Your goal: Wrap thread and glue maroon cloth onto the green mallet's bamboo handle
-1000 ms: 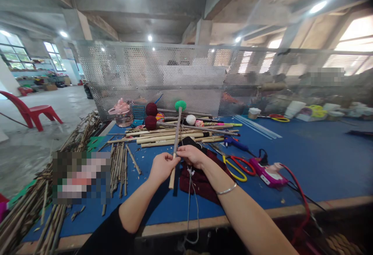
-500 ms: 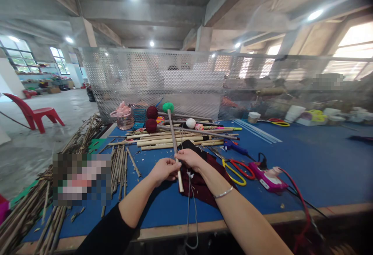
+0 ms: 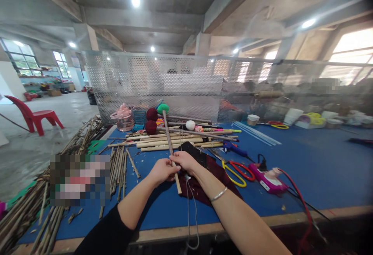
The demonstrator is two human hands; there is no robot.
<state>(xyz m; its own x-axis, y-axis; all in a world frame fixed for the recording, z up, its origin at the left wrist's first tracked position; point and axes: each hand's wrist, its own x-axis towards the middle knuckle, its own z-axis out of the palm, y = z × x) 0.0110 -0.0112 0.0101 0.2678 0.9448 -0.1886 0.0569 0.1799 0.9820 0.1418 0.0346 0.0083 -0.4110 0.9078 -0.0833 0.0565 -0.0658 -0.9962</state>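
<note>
Both my hands grip one stick (image 3: 168, 136) that has a round green head (image 3: 163, 109) at its far end. The shaft is grey-brown along most of its length and pale wood at the near end. My left hand (image 3: 163, 171) pinches it with thumb and fingers, close to the pale part. Just above, my right hand (image 3: 184, 161) has its fingertips closed on the shaft. Dark maroon cloth (image 3: 224, 181) lies on the table beneath my right hand and forearm. Beside it, a grey cord loop (image 3: 188, 208) hangs over the table's front edge.
Thin twigs (image 3: 117, 169) and brown branches lie at left. Behind my hands are pale sticks (image 3: 171, 142), maroon balls (image 3: 151, 127) and a white ball (image 3: 190, 125). Scissors (image 3: 237, 173), a blue glue gun (image 3: 234, 149) and a purple power strip (image 3: 268, 179) lie right. A perforated screen (image 3: 157, 80) stands behind.
The stick's green head has swung left, while its pale near end first went right, then slightly back. My hands have shifted slightly and keep hold of the stick.
</note>
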